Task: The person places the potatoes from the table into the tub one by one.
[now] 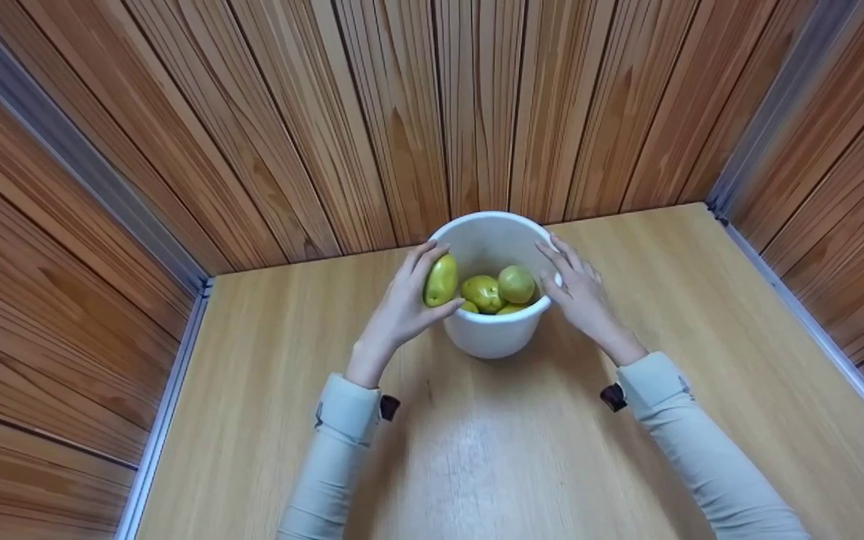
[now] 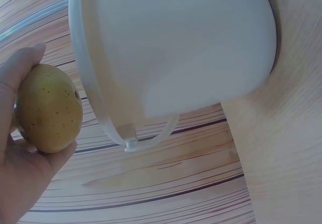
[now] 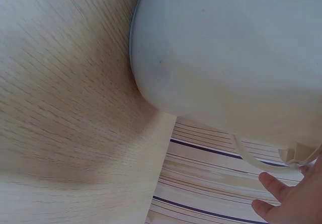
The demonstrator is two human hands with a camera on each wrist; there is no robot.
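A white bucket (image 1: 493,335) stands upright on the table near the back wall. Over its left rim, my left hand (image 1: 407,300) grips an oval, yellow-green fruit (image 1: 442,281) between thumb and fingers. Small dark specks dot this fruit's skin in the left wrist view, where it is beside the bucket's mouth. At the opposite rim is my right hand (image 1: 580,289), its fingers spread and reaching over the edge. Inside the bucket lie a glossy yellow-green fruit (image 1: 481,293) and a rounder, paler green fruit (image 1: 516,284), with more yellow fruit partly hidden beneath.
Wood-plank walls (image 1: 477,112) enclose the table (image 1: 469,465) at the back and both sides. Metal strips (image 1: 814,319) run along the table's side edges. A thin white handle (image 2: 163,136) hangs on the bucket's far side.
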